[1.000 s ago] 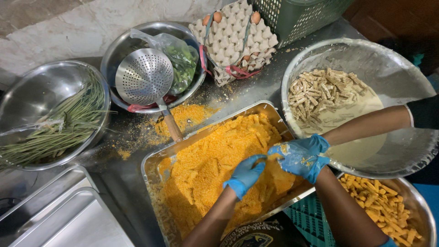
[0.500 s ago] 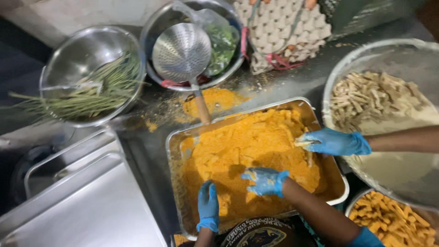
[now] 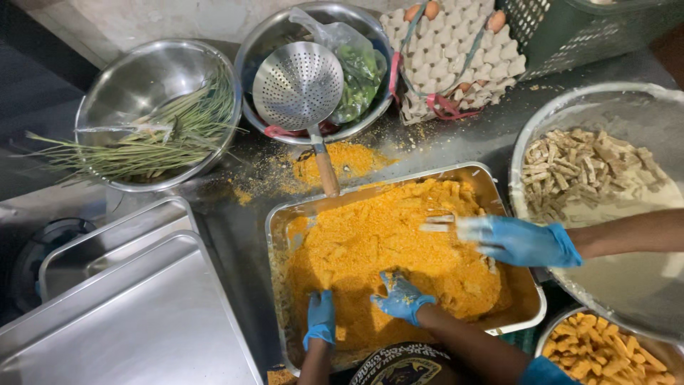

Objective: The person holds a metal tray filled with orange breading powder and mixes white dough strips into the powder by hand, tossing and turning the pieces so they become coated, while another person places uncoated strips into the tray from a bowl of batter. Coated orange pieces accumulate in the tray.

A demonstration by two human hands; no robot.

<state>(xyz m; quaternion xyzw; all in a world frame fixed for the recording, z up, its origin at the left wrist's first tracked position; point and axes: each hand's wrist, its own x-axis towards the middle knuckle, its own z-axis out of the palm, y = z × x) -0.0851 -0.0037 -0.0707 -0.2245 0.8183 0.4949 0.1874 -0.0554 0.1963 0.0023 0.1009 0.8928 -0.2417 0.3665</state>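
A rectangular steel tray [image 3: 491,187] is filled with coarse orange breadcrumbs [image 3: 370,242], heaped unevenly and spilled over its far rim. A few pale battered strips [image 3: 436,223] are held above the crumbs at the right, partly blurred.

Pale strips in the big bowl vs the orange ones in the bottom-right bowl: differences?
The pale strips look beige and bare; the orange strips carry a yellow-orange crumb coat. The pale ones lie in whitish batter in the large bowl; the orange ones sit dry in the smaller bowl, which the frame edge cuts off. Both are short stick-shaped pieces piled loosely.
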